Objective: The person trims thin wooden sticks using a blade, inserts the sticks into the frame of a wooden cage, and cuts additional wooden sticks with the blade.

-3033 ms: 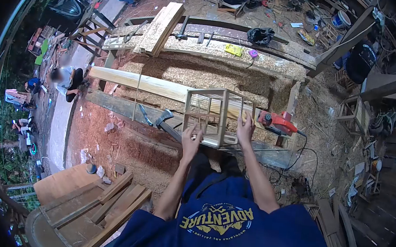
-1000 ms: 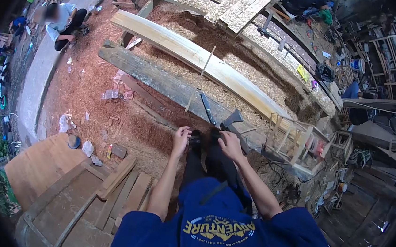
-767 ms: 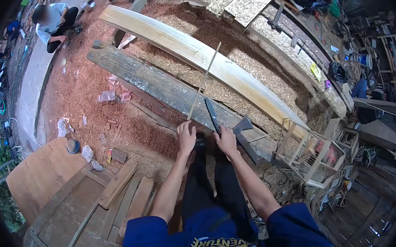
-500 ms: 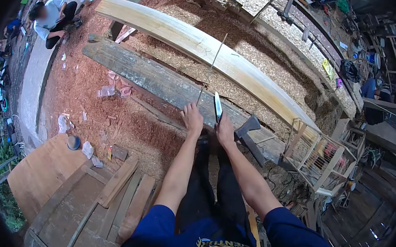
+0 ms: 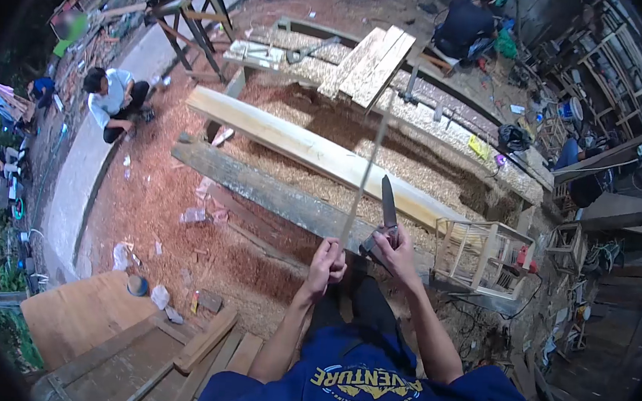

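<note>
My left hand (image 5: 325,266) is closed round the lower end of a thin wooden strip (image 5: 367,170), which rises upright over the planks. Beside it, my right hand (image 5: 399,255) grips a knife (image 5: 389,203) by the handle, its blade pointing up and away from me. The strip and the blade are apart. Beyond them lie a pale plank (image 5: 288,138) and a weathered grey plank (image 5: 261,186). At the right of these planks stands a small wooden frame (image 5: 484,253). Part of an axe head shows behind my right hand.
A person (image 5: 112,102) squats at the left, and another (image 5: 466,26) sits at the top right. Short boards (image 5: 367,63) lie on the far bench. A red power tool (image 5: 526,258) is beside the frame. Wooden panels (image 5: 89,318) and loose offcuts lie at the lower left.
Empty at first, my hands have taken hold of the strip and the knife. Both items have been raised from the grey plank towards me. The small frame was between my hands earlier. The view has shifted.
</note>
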`<move>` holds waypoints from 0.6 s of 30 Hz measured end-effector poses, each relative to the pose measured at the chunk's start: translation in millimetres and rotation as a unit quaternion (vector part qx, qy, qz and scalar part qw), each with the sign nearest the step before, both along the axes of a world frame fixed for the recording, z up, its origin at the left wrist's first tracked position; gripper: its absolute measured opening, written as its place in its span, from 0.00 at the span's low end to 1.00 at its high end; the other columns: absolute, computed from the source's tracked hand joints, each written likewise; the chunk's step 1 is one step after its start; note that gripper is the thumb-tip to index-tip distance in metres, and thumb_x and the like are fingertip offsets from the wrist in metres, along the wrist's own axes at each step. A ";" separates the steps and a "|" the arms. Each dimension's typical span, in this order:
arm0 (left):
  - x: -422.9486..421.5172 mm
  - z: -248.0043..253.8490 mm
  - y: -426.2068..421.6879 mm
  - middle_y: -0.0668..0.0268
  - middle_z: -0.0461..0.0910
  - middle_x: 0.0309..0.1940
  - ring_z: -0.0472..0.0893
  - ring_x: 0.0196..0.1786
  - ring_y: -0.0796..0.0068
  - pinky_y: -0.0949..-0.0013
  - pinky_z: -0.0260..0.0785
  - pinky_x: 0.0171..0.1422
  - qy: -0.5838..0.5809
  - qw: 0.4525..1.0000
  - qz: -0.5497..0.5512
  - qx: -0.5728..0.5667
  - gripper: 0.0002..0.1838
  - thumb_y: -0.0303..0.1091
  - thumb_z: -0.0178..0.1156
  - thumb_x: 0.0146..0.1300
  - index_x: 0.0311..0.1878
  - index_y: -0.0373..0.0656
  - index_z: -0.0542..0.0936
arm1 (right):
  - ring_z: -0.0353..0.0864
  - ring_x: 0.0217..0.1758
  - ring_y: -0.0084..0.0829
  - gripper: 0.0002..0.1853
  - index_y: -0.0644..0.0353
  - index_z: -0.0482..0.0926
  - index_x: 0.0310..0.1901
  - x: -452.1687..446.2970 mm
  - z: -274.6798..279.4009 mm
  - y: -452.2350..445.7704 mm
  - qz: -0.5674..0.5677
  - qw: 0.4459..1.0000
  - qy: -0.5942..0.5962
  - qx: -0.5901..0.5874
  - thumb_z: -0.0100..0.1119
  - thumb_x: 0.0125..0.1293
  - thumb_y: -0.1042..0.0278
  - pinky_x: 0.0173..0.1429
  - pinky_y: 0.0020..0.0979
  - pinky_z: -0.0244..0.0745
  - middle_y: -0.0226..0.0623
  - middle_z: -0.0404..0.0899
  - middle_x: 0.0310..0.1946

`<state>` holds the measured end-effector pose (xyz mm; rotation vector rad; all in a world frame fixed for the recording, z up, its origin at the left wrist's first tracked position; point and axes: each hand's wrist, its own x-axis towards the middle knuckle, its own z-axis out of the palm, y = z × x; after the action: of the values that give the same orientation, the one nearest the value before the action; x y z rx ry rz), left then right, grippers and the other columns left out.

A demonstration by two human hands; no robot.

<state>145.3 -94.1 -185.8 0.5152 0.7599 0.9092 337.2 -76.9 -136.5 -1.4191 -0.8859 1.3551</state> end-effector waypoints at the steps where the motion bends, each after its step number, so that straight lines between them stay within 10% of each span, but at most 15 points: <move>1: 5.3 18.0 -2.2 0.77 0.60 0.23 0.57 0.18 0.88 0.79 0.45 0.19 0.003 1.000 -0.017 0.005 0.10 0.44 0.45 0.81 0.52 0.49 0.67 | 0.64 0.29 0.12 0.11 0.57 0.76 0.49 1.1 30.2 1.7 0.002 1.000 0.016 -0.010 0.65 0.71 0.63 0.32 0.21 0.59 0.17 0.66 0.27; 11: 74.0 125.8 6.3 0.79 0.61 0.22 0.59 0.21 0.88 0.78 0.49 0.24 0.066 0.983 -0.159 0.069 0.15 0.47 0.44 0.82 0.39 0.49 0.69 | 0.53 0.17 0.10 0.15 0.64 0.80 0.55 71.6 126.1 3.5 -0.041 0.962 0.251 0.096 0.60 0.75 0.62 0.22 0.21 0.46 0.15 0.59 0.19; 18: 142.5 118.9 19.9 0.75 0.67 0.26 0.63 0.24 0.87 0.79 0.54 0.26 0.154 0.957 -0.218 0.113 0.18 0.53 0.47 0.80 0.42 0.48 0.70 | 0.60 0.19 0.09 0.10 0.60 0.84 0.38 130.7 97.3 -1.7 -0.055 0.993 0.079 0.060 0.66 0.71 0.61 0.22 0.20 0.51 0.15 0.69 0.19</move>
<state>287.9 -74.2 -66.9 1.0017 0.7836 0.5072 468.0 -78.5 -39.1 -1.2321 -0.7606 1.2901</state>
